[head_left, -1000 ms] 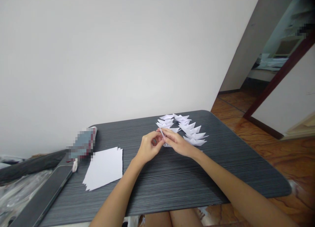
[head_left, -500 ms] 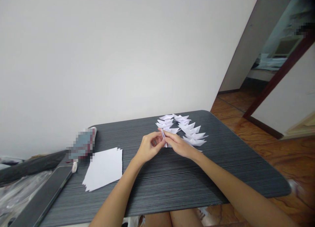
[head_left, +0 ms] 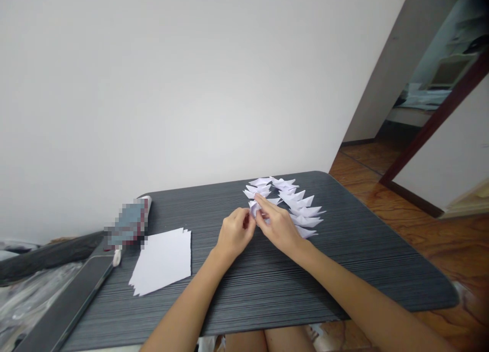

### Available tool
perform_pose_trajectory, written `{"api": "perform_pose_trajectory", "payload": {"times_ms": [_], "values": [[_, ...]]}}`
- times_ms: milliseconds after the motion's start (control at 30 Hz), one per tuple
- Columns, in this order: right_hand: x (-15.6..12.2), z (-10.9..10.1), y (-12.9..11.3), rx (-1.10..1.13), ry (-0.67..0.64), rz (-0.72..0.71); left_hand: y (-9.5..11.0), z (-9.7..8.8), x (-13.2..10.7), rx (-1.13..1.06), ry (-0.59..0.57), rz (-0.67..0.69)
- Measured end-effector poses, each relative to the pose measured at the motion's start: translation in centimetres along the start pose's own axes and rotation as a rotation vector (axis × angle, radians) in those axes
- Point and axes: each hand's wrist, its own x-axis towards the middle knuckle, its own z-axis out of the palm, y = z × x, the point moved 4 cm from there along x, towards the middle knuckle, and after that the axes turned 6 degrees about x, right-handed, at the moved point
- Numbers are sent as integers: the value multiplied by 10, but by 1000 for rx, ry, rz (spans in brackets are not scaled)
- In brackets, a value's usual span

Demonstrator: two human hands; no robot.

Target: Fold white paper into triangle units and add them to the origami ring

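Folded paper piece (head_left: pixel 253 208), white, head view (the only view): up between the two hands, over the dark table (head_left: pixel 344 275), just this side of the paper boats (head_left: pixel 303 211). Left hand (head_left: pixel 237 233): fingers curled, thumb and fingertips pinching the piece's near left edge. Right hand (head_left: pixel 280 226): fingers stretched along its far right side, thumb underneath, gripping it too; exact contact hidden behind the fingers. Lower part of the piece also covered, can't tell whether it touches the table.

Handling, my judgement: very light, next to no weight. Thin and bendy in a single layer, stiffer where layers stack at the folds. Not slippery. Won't shatter, but creases, crushes or tears easily at points. Best hold: light fingertip pinch on the thick folded edges, one hand per side; keep off the loose tips, no squeezing across the hollow.

Loose paper sheets (head_left: pixel 162 263) lie at left, flat, slightly fanned, well apart from both hands.
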Motion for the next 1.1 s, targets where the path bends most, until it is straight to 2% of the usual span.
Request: {"api": "perform_pose_trajectory", "payload": {"times_ms": [167,300,500,667,733,833,967,1100], "values": [[1,-1,1,172,61,70,6,-1,-1,69,21,73],[1,0,3,356,49,94,11,-2,-1,163,2,61],[0,-1,-7,207,43,-33,12,-6,2,330,37,48],[-3,-1,-7,123,100,-97,9,-5,0,305,78,171],[-4,-3,-6,96,136,-113,6,-6,-1,230,88,143],[-3,-9,-3,152,136,-67,-1,-7,-1,-22,37,-40],[4,-11,2,391,9,105,-4,-8,5,-536,-123,-307],[10,-11,5,720,-120,255,-1,-13,13,-883,-241,-417]]}}
